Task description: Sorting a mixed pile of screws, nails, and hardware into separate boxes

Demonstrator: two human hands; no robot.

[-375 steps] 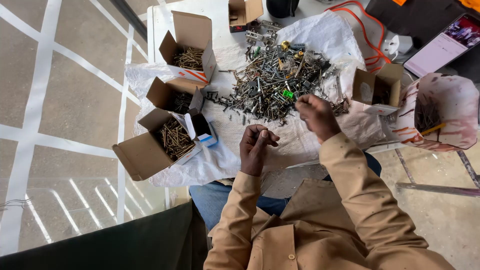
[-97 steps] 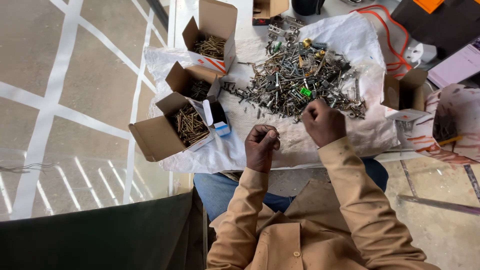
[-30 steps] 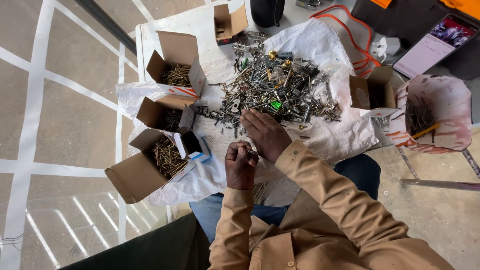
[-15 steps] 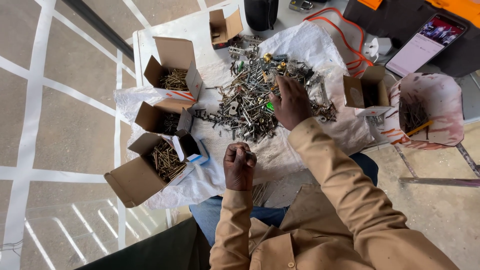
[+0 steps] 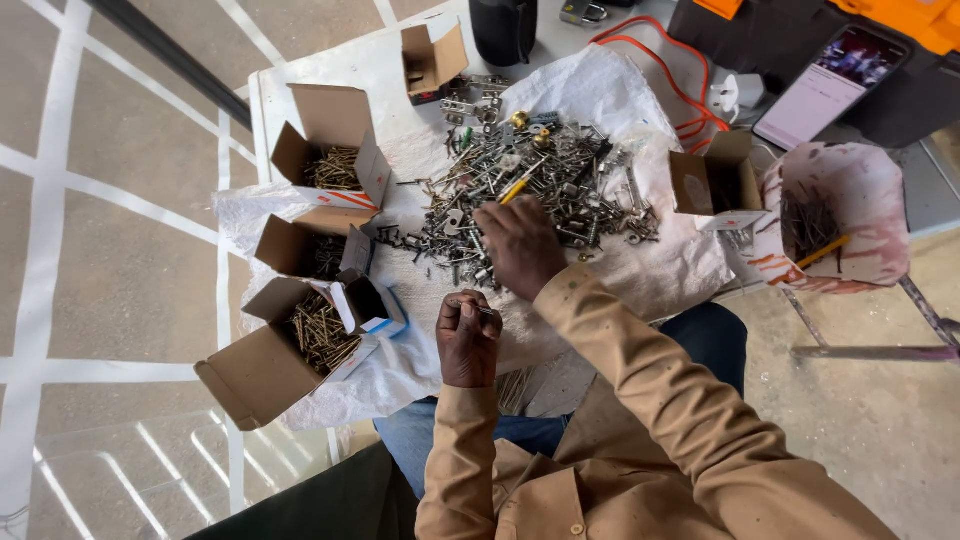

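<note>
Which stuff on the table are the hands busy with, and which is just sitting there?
In use:
right hand reaching into the pile of screws and metal bits
left hand closed on a few screws
open cardboard boxes of screws

Lying about:
orange cable
phone
black container

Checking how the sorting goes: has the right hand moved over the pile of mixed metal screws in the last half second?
Yes. The right hand came back from the pile of mixed metal screws middle to its near edge.
</note>
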